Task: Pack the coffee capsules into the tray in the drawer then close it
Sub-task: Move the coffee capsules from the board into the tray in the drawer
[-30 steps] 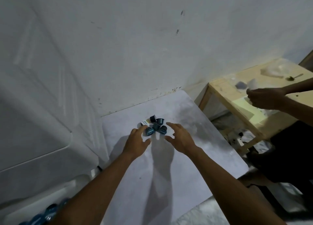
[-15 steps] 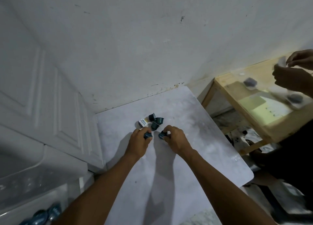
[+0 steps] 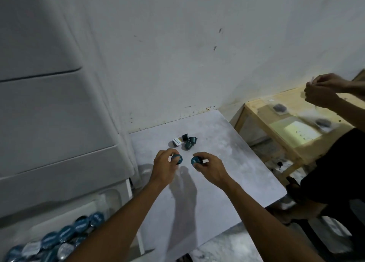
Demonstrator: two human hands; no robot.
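- Tabletop (image 3: 227, 182): pale grey slab, far edge against the white wall, left edge beside a white cabinet (image 3: 59, 123); its right side and near corner lie bare.
- Loose capsules (image 3: 186, 141): four in a small cluster near the far left of the slab, one white-lidded, three dark teal; clear of both hands.
- Left hand (image 3: 165, 168): fingers closed around one blue capsule (image 3: 177, 159), lifted just above the surface.
- Right hand (image 3: 210, 167): fingers pinching a second blue capsule (image 3: 196, 161), lid facing the camera.
- Drawer tray (image 3: 49, 242): lower left, open, holding rows of blue- and silver-lidded capsules.
- Wooden table (image 3: 286, 127): right, another person's hands above it.
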